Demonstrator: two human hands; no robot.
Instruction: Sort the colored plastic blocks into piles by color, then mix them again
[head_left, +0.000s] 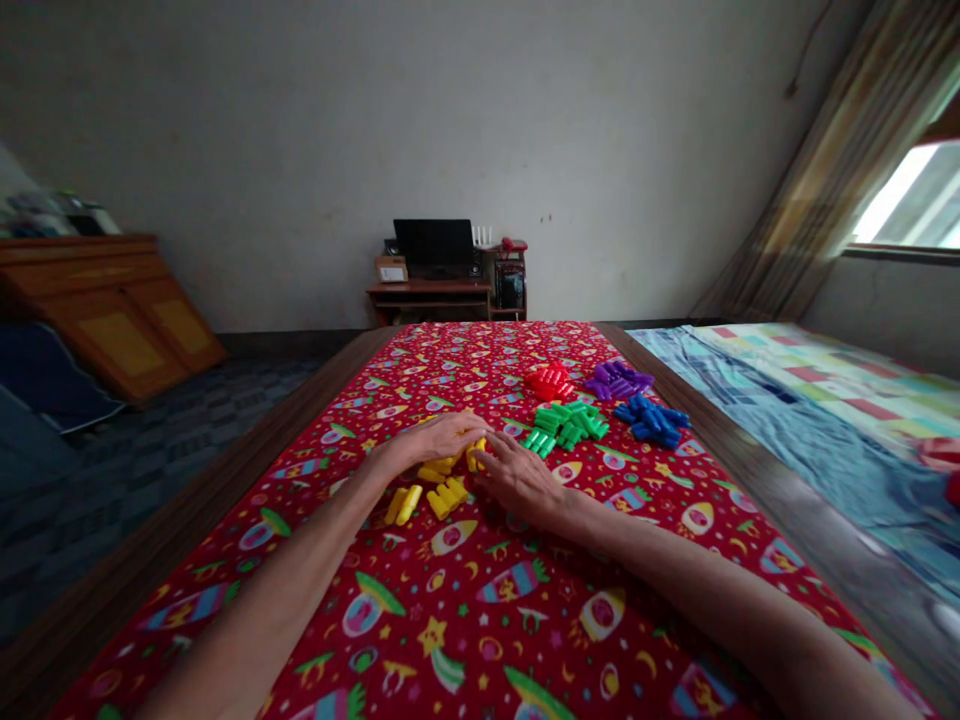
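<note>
our left hand (pixel 450 436) and right hand (pixel 521 482), in the head view, curve over the yellow pieces (pixel 448 497), their fingertips close together; whether they pinch any, we cannot tell. these pieces lie in loose clumps midway between the left and right edges of the table (pixel 810 530). nearer its right edge, we see the red heap (pixel 550 381), purple heap (pixel 619 380), green heap (pixel 570 425) and blue heap (pixel 651 420) already grouped by colour; only the yellow, we judge, looks ungathered.

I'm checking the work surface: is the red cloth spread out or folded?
Spread out: the red cloth lies flat over the table, its printed pattern showing, yellow pieces resting on it.
</note>
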